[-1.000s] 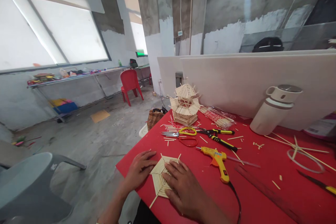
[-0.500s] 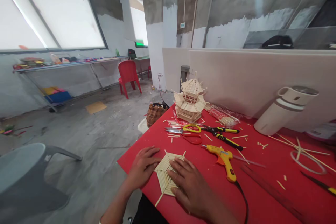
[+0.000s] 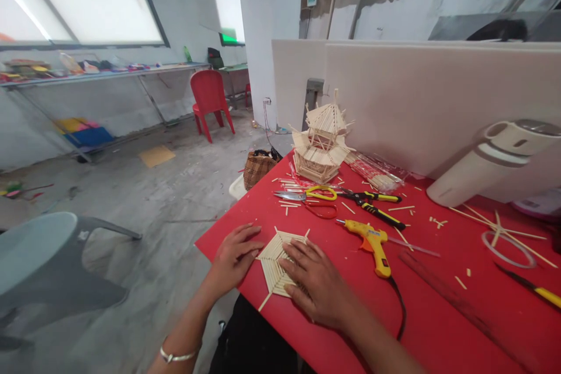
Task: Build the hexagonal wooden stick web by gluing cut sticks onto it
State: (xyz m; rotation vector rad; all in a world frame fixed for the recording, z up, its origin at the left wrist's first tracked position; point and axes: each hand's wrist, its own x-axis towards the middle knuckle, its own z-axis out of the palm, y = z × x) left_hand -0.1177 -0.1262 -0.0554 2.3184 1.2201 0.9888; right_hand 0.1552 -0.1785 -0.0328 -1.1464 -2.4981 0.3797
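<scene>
A flat hexagonal panel of wooden sticks (image 3: 276, 260) lies on the red table (image 3: 438, 327) near its front left corner. My left hand (image 3: 234, 257) rests at the panel's left edge, fingers spread and touching it. My right hand (image 3: 318, 283) lies flat over the panel's right half, fingers stretched out and pressing on the sticks. Neither hand grips anything. A yellow glue gun (image 3: 372, 245) lies just right of my right hand, its black cord trailing toward me.
A stick-built pagoda model (image 3: 322, 146) stands at the table's far left, with yellow-handled scissors (image 3: 309, 194), pliers (image 3: 372, 210), a stick packet (image 3: 377, 178) and loose sticks before it. A white jug (image 3: 491, 163) leans on the white partition (image 3: 416, 93). A grey chair (image 3: 48, 263) stands left.
The view has tilted down and shifted. Both hands stay on the stick panel, with only slight shifts of the fingers.
</scene>
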